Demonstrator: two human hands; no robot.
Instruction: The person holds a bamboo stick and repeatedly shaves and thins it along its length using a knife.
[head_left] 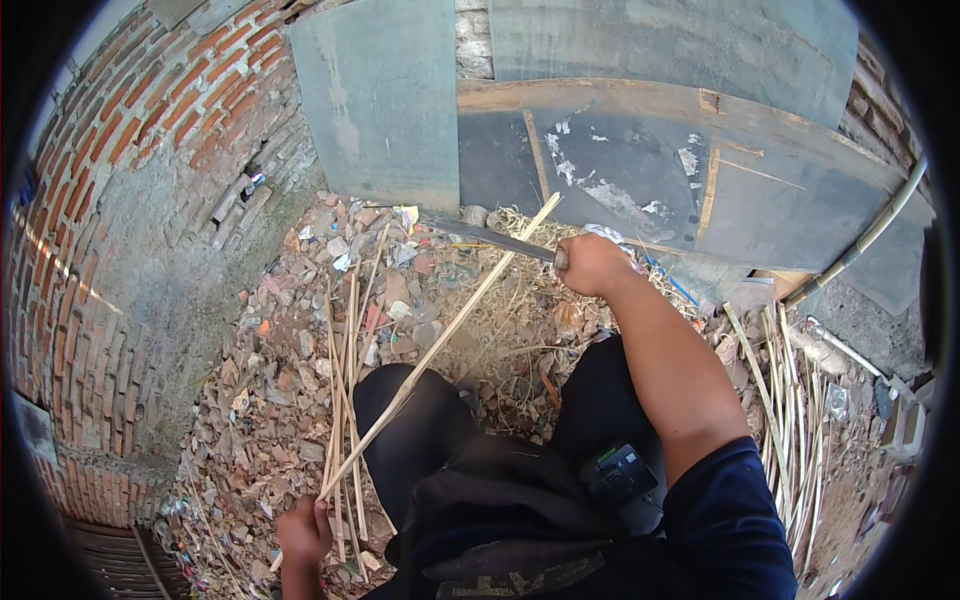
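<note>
My left hand (303, 530) is closed round the lower end of a long, pale bamboo strip (430, 352). The strip slants up and right across my left knee, its far end rising past the blade. In my right hand (592, 264), closed on the handle, is a long machete (480, 233). Its dark blade points left and crosses the strip near the far end; whether the edge touches it I cannot tell. Pale shavings (520, 300) lie on the ground below the blade.
Several bamboo strips (347, 400) lie left of my knee, and another bundle (790, 420) is at the right. Rubble (250, 410) covers the ground. A brick wall (130, 130) stands left, grey panels (380, 110) ahead. A black device (620, 472) rests by my right thigh.
</note>
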